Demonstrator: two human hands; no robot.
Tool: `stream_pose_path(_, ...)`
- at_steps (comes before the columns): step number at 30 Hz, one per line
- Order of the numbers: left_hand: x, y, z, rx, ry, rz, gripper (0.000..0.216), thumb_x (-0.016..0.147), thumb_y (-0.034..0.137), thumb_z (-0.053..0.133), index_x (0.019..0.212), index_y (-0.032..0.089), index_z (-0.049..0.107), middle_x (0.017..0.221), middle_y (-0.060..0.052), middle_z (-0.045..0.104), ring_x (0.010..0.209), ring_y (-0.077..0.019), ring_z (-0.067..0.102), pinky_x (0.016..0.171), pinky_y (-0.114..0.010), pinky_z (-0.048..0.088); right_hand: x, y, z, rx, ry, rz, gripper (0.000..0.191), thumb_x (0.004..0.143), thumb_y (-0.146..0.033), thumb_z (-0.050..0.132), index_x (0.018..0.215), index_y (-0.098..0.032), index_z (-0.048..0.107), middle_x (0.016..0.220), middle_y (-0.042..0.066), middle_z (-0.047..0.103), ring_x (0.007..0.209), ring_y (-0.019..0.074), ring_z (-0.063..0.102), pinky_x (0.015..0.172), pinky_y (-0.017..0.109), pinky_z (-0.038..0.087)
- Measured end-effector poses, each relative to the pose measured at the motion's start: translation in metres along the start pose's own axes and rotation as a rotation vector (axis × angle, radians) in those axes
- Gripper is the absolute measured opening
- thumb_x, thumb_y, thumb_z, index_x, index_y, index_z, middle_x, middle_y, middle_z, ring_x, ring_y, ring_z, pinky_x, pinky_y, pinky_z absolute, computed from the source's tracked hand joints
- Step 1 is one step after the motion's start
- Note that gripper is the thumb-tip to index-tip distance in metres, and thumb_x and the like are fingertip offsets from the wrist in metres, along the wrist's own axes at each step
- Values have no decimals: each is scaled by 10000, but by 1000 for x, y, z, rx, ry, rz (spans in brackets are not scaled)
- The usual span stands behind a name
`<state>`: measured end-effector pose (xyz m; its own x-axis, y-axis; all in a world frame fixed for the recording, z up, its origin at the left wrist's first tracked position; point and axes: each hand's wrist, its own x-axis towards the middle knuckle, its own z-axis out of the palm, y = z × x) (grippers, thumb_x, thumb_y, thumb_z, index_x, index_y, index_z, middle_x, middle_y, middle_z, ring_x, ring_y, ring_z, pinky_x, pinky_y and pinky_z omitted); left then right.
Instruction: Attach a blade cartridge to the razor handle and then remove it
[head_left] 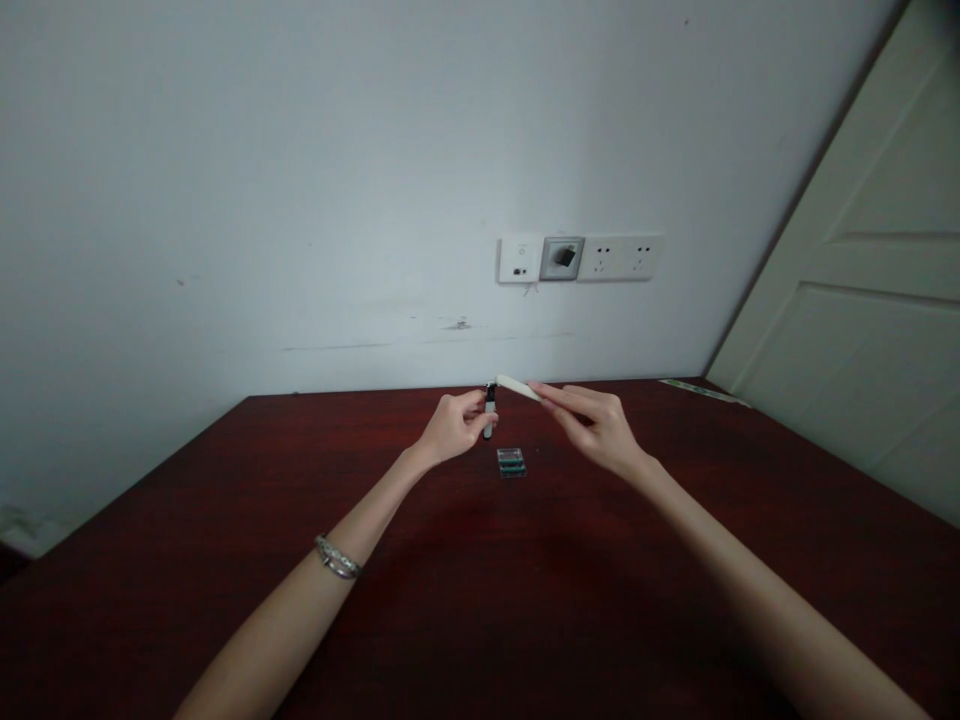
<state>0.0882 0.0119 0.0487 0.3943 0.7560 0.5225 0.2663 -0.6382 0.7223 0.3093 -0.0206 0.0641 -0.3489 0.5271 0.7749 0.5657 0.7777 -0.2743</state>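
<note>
My left hand [454, 428] is closed around a slim, upright black-and-white handle-like thing [490, 412], whose kind I cannot make out. Pinched in my right hand [596, 425] is a long, narrow white piece [517, 387], tilted with its left end higher. That end is close to the top of the black-and-white thing; whether they touch I cannot tell. Below and between both hands, a small clear case [511, 463] with dark green bars in it lies on the dark red tabletop [480, 600].
A white wall rises behind the table, with a row of sockets [619, 258] and a black plug [565, 257] in it. At the right stands a white panelled door [862, 300]. A thin patterned strip [703, 391] lies along the far right edge of the table.
</note>
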Motion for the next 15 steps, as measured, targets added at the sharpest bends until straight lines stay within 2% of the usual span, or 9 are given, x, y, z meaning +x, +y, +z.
stream_pose_path(4, 0, 0, 2, 29, 7, 20, 101, 768, 205, 568, 706, 125, 556, 628, -26, 634, 577, -120, 611, 582, -229, 510, 1, -5, 2, -33, -77, -38, 355, 897, -260, 443, 1215, -189, 585, 688, 37, 620, 556, 117, 510, 552, 240, 410)
stream_pose_path(10, -1, -4, -1, -8, -12, -23, 83, 770, 194, 559, 756, 113, 566, 696, -57, 665, 640, -143, 640, 633, -252, 523, 0, 14, -7, -4, 24, 4, 318, 878, -268, 481, 1135, -172, 643, 728, 42, 653, 560, 114, 525, 572, 242, 417)
stream_pose_path(15, 0, -8, 2, 20, -20, -19, 93, 772, 201, 557, 723, 121, 560, 664, -37, 646, 607, -133, 625, 616, -245, 519, 4, -2, -4, 16, -9, -29, 328, 884, -257, 477, 1169, -180, 620, 714, 39, 652, 551, 113, 518, 560, 240, 418)
